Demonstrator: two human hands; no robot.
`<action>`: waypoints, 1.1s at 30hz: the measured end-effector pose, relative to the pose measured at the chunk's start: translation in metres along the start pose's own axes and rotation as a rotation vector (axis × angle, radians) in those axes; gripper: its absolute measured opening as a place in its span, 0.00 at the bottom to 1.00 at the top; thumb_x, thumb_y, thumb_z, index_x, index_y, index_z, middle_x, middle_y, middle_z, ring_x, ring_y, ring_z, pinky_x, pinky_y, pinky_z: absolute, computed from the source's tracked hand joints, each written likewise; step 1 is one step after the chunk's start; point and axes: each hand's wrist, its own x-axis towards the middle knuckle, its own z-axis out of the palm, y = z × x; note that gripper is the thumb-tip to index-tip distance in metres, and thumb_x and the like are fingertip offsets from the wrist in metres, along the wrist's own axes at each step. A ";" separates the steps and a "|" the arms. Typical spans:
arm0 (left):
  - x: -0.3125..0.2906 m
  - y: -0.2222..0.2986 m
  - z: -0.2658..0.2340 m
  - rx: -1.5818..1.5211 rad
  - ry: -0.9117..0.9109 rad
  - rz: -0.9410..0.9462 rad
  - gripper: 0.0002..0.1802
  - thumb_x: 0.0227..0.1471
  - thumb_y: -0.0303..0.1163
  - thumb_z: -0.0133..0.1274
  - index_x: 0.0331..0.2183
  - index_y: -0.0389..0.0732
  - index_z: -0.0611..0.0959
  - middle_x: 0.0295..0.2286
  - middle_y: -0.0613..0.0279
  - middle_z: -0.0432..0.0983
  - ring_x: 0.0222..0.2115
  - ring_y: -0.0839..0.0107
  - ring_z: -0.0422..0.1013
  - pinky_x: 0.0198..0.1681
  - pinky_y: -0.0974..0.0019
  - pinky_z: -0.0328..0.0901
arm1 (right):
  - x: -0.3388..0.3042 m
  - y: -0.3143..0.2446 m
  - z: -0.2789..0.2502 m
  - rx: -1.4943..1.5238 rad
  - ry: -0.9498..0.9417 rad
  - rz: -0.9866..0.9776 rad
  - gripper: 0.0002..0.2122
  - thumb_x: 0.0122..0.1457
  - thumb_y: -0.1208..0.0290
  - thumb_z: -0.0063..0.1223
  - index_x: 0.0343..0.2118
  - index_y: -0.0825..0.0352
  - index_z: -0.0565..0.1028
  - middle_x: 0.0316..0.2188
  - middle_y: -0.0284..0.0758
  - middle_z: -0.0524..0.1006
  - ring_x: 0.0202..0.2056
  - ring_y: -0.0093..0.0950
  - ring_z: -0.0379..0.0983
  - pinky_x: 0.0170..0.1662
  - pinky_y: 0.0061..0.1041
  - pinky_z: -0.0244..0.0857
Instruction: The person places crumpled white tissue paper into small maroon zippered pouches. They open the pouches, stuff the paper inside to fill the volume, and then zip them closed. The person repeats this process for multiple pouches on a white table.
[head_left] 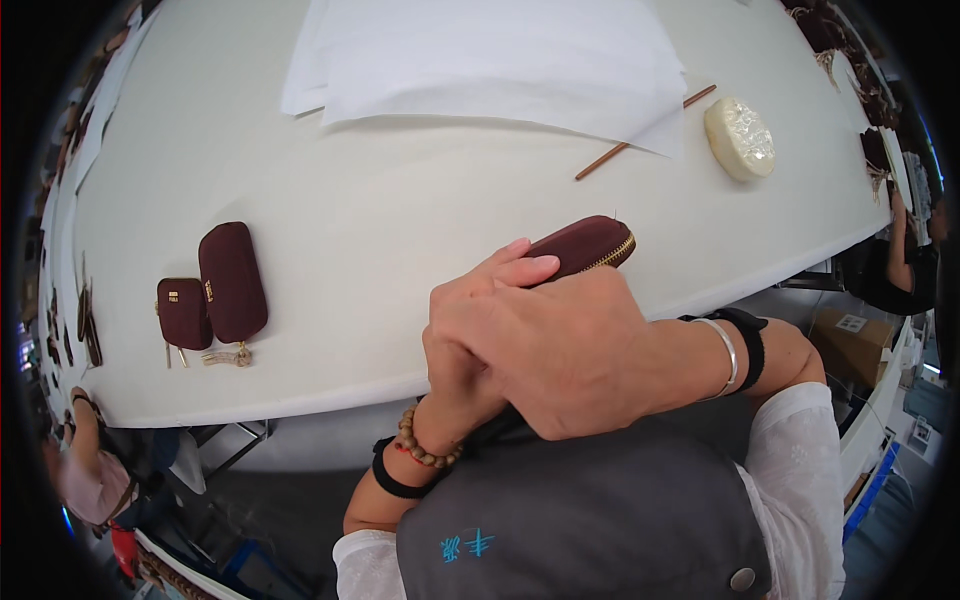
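A dark maroon pouch (588,242) with a gold-toothed zipper along its edge is held just above the near part of the table. My left hand (462,320) is closed on the pouch's near end, two fingertips pressing its top face. Across it, in front, lies my right hand (565,350) with fingers curled, against the left hand and the pouch. The back of the right hand hides its own fingertips and whatever they hold. That near end of the pouch is covered by both hands.
Two maroon pouches, a small one (184,313) and a taller one (233,282), stand at left on the white table (350,220). White sheets (500,60) lie at the back, near a brown stick (600,162) and a cream oval object (738,140). Other people work at both sides.
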 end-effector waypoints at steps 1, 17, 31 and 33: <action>-0.001 0.000 0.001 -0.020 0.039 0.015 0.27 0.41 0.18 0.62 0.43 0.34 0.68 0.44 0.44 0.72 0.45 0.56 0.70 0.53 0.53 0.64 | 0.003 -0.004 0.000 -0.054 -0.052 0.020 0.11 0.51 0.80 0.42 0.39 0.68 0.68 0.25 0.35 0.74 0.19 0.33 0.69 0.22 0.27 0.61; 0.020 0.023 -0.016 0.219 -0.029 0.085 0.21 0.39 0.20 0.63 0.38 0.39 0.76 0.43 0.47 0.72 0.40 0.58 0.73 0.37 0.66 0.72 | -0.002 0.014 -0.020 1.029 0.219 0.315 0.07 0.59 0.76 0.38 0.40 0.67 0.61 0.17 0.28 0.68 0.19 0.13 0.60 0.22 0.14 0.49; 0.032 0.046 -0.024 0.615 -0.043 0.181 0.27 0.30 0.17 0.62 0.39 0.38 0.76 0.36 0.58 0.79 0.38 0.59 0.75 0.40 0.62 0.69 | -0.007 0.027 -0.010 0.929 0.121 0.105 0.06 0.62 0.75 0.39 0.40 0.68 0.61 0.19 0.27 0.66 0.19 0.12 0.54 0.22 0.15 0.47; 0.031 0.042 -0.016 0.680 -0.025 0.232 0.26 0.30 0.17 0.62 0.38 0.40 0.77 0.36 0.60 0.79 0.37 0.60 0.76 0.39 0.63 0.69 | -0.011 0.022 -0.012 0.903 0.123 0.081 0.06 0.62 0.75 0.39 0.40 0.68 0.61 0.19 0.27 0.65 0.19 0.12 0.54 0.22 0.15 0.48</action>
